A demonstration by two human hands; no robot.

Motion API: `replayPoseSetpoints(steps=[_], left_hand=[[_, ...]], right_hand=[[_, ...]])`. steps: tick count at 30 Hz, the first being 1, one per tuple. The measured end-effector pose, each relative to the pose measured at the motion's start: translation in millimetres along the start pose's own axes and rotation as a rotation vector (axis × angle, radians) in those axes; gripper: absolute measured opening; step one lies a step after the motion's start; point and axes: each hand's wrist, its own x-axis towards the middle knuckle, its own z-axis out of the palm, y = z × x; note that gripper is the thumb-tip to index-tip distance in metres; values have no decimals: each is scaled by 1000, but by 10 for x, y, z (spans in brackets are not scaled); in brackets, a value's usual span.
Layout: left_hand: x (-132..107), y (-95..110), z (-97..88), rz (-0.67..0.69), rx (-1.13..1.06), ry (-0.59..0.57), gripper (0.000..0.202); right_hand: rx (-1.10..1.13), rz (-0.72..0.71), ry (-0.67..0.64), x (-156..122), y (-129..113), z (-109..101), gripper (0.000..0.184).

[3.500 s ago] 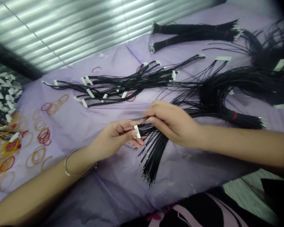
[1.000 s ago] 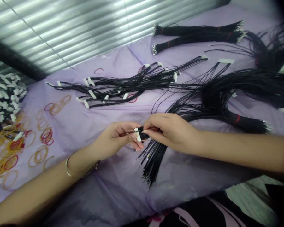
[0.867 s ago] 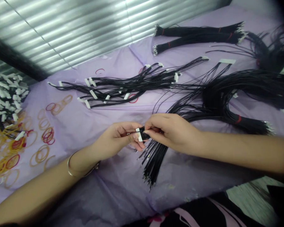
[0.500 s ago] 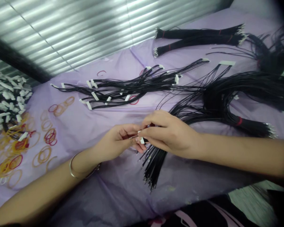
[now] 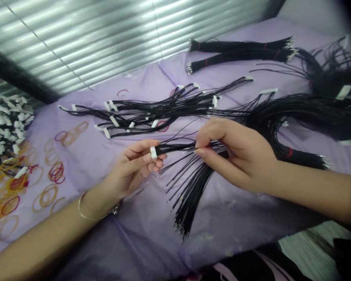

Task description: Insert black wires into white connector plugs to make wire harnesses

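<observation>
My left hand (image 5: 139,162) pinches a small white connector (image 5: 153,152) between thumb and fingers. Several black wires (image 5: 175,148) run from that connector to the right. My right hand (image 5: 231,152) closes thumb and forefinger on black wires a short way from the connector. Below it a fanned bundle of loose black wires (image 5: 190,199) lies with bare metal-tipped ends toward the front. Part of this bundle is hidden under my right hand.
Behind the hands lie finished-looking black wire harnesses (image 5: 163,107) with white connectors. Tied wire bundles (image 5: 240,47) rest farther back. At left are scattered rubber bands (image 5: 57,171) and a heap of white connectors (image 5: 8,121). A purple cloth (image 5: 128,230) covers the table.
My hands have moved apart. The left hand has shifted left with the white connector, and the right hand has slid right along the wires, which now show between them.
</observation>
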Motion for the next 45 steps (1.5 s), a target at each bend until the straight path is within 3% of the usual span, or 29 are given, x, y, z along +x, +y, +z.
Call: replayPoseSetpoints(steps=[2, 5, 11, 15, 19, 23, 27, 45], left_hand=[[16, -5, -1, 8, 18, 26, 29], [21, -63, -24, 89, 163, 19, 21], [-11, -163, -95, 284, 489, 185, 12], [-31, -153, -42, 154, 396, 187, 20], [-47, -130, 52, -26, 178, 211, 21], [-87, -139, 86, -99, 194, 104, 18], [-136, -158, 99, -110, 272, -36, 17], [-114, -186, 35, -76, 312, -72, 14]], right_hand=[[-17, -66, -58, -32, -1, 17, 3], [-42, -121, -171, -104, 31, 115, 9], [-3, -61, -256, -152, 112, 211, 16], [81, -7, -251, -128, 108, 183, 14], [99, 4, -155, -120, 101, 191, 9], [49, 24, -86, -99, 113, 213, 5], [-7, 29, -109, -64, 133, 207, 7], [29, 36, -172, -67, 151, 191, 10]])
